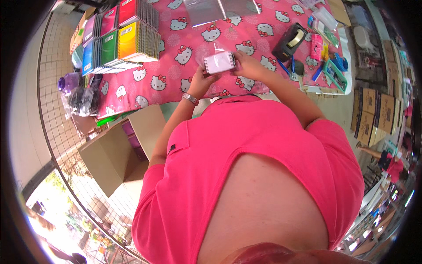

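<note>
Between my two hands, above the pink cloth, is a small pale spiral notepad [219, 62]. Dark binding coils show along its left and right ends, and something clear and shiny like plastic film stands out at its far edge. My left hand [205, 79] is closed on its near left corner, with a watch on that wrist. At the right end, my right hand [247, 65] grips it with thumb and fingers, the fingertips partly hidden.
Stacks of coloured spiral notebooks [127, 42] stand at the far left. Clear plastic sheets [204, 11] lie at the far edge. On the right are a black tape dispenser [290, 41], pens and a green tray [335, 75]. An open cardboard box [110, 152] sits below the table's left side.
</note>
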{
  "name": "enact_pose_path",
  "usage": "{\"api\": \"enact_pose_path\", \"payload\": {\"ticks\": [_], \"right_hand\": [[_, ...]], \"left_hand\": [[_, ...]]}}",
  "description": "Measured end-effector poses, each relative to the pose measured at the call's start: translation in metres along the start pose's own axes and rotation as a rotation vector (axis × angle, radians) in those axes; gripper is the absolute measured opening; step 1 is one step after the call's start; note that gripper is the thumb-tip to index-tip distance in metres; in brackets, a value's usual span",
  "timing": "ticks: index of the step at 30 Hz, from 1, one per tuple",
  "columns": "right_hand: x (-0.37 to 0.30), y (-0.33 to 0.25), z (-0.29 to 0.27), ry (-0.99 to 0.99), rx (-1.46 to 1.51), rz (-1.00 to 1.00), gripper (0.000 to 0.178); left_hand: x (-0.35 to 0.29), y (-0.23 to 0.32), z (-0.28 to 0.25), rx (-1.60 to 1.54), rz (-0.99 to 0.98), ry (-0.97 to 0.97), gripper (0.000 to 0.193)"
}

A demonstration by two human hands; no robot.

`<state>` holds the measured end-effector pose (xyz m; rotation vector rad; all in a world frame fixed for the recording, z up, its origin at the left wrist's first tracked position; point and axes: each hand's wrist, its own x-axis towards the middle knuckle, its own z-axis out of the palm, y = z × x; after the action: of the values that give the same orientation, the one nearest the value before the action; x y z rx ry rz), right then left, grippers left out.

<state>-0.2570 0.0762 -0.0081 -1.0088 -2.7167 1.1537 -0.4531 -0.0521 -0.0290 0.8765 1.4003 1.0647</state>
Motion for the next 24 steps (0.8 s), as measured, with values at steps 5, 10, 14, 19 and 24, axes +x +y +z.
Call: {"api": "enact_pose_path", "payload": {"ticks": [5, 10, 14, 19, 24], "right_hand": [[-0.022, 0.001, -0.003, 0.047, -0.029, 0.062, 0.089], [-0.013, -0.021, -0.035, 0.107, -0.131, 0.018, 0.05], [-0.018, -0.041, -0.066, 0.12, -0.159, -0.089, 0.022], [-0.02, 0.01, -0.073, 0.154, 0.065, -0.123, 0.027], [0.006, 0.034, -0.033, -0.108, 0.206, -0.186, 0.039]], "left_hand": [[0.01, 0.006, 0.017, 0.447, 0.128, 0.1, 0.058], [0.022, 0.057, 0.028, 0.72, 0.081, 0.174, 0.038], [0.005, 0.097, 0.014, 0.57, 0.109, 0.189, 0.026], [0.016, 0.049, -0.04, 0.133, 0.137, 0.052, 0.031], [0.037, 0.031, -0.023, -0.219, -0.219, -0.395, 0.054]]}}
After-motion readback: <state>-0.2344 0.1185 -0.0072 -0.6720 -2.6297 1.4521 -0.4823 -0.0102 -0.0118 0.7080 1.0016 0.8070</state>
